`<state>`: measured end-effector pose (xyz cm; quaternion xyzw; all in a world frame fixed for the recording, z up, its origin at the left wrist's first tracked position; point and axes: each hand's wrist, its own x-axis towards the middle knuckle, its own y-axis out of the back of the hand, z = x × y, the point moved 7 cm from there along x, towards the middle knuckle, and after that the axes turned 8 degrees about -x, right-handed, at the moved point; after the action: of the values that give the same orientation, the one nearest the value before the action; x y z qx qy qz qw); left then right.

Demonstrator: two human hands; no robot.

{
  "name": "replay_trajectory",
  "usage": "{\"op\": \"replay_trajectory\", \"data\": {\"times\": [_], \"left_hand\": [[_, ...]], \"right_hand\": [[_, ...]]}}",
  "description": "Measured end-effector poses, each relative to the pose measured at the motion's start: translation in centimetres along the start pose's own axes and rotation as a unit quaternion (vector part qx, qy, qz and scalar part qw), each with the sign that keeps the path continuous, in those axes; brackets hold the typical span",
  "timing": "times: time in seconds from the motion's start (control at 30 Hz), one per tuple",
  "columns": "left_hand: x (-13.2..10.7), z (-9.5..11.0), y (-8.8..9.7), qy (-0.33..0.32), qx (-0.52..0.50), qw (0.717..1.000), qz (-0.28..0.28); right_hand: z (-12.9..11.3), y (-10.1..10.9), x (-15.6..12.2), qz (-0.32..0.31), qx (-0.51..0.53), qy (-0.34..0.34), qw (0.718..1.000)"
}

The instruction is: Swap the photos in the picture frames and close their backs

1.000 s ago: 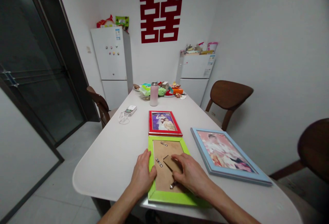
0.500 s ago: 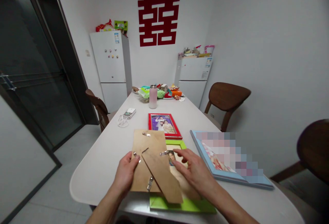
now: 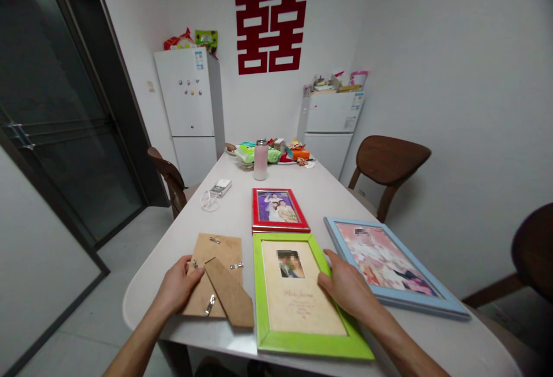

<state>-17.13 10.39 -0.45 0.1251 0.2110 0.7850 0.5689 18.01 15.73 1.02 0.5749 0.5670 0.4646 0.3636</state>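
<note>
A brown frame backing board (image 3: 227, 253) with metal clips and a fold-out stand lies at the table's near left, tilted slightly. My left hand (image 3: 178, 286) grips its left edge, thumb on top and fingers mostly hidden. Beside it on the right lies a green photo frame (image 3: 261, 285) around a cream sheet with a small picture. My right hand (image 3: 348, 285) holds the frame's right side, thumb over the rim, other fingers partly hidden. A red photo frame (image 3: 276, 229) lies just beyond the green one. To the right of my right hand is a larger light-blue photo frame (image 3: 425, 306).
A pink bottle (image 3: 260, 162) stands mid-table, before a pile of colourful packets (image 3: 276, 152). A small device (image 3: 221, 187) with a white cable (image 3: 209, 202) lies at the left. Brown chairs (image 3: 392, 161) flank the white table (image 3: 151, 285); two white refrigerators stand behind.
My left hand has moved the backing board left and down, off the green frame, uncovering it. My right hand has come down from the board's clip onto the green frame's right side.
</note>
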Motion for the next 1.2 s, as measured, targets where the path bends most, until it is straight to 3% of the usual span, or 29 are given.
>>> {"op": "replay_trajectory", "data": {"times": [0.07,0.13,0.27,0.33,0.43,0.53,0.6,0.67,0.77,0.87,0.97,1.03,1.1,1.2], "left_hand": [[0.0,0.4,0.6,-0.015,0.068,0.997,0.026],[-0.2,1.3,0.8,-0.034,0.118,0.991,0.044],[-1.6,4.6,-1.3,-0.100,0.164,0.980,0.046],[-3.0,6.7,-4.0,-0.139,0.156,0.978,0.013],[-5.9,10.0,-9.4,-0.203,0.071,0.972,-0.098],[-8.7,12.6,-13.7,-0.210,-0.025,0.960,-0.185],[-10.1,14.3,-15.4,-0.236,-0.069,0.946,-0.213],[-11.0,15.8,-16.1,-0.285,-0.092,0.930,-0.212],[-11.2,17.1,-15.2,-0.353,-0.092,0.915,-0.173],[-10.0,16.7,-12.2,-0.357,-0.074,0.927,-0.093],[-8.2,14.4,-8.3,-0.295,-0.047,0.954,0.003],[-7.4,12.4,-6.1,-0.260,-0.032,0.964,0.037],[-6.7,10.2,-4.8,-0.221,-0.023,0.974,0.049],[-6.0,7.0,-4.2,-0.160,-0.009,0.987,0.030]], "right_hand": [[0.5,0.3,-0.1,-0.012,0.084,-0.041,0.996],[0.7,0.2,-0.5,-0.055,0.231,-0.096,0.967],[-0.2,-0.3,-1.7,-0.145,0.510,-0.157,0.833],[-0.6,0.0,-1.9,-0.148,0.561,-0.157,0.799],[-1.0,0.7,-2.0,-0.136,0.571,-0.144,0.796],[-1.5,1.5,-2.0,-0.120,0.552,-0.132,0.814],[-1.8,2.1,-1.9,-0.102,0.524,-0.129,0.835],[-1.9,2.5,-1.8,-0.090,0.495,-0.123,0.856],[-1.7,2.5,-1.5,-0.084,0.454,-0.103,0.881],[-0.6,1.8,-0.9,-0.073,0.371,-0.097,0.921],[0.8,1.0,-0.3,-0.043,0.234,-0.089,0.967],[1.4,0.6,0.1,-0.014,0.148,-0.073,0.986],[1.6,0.3,0.3,0.012,0.083,-0.053,0.995],[1.5,-0.2,0.4,0.037,0.021,-0.019,0.999]]}}
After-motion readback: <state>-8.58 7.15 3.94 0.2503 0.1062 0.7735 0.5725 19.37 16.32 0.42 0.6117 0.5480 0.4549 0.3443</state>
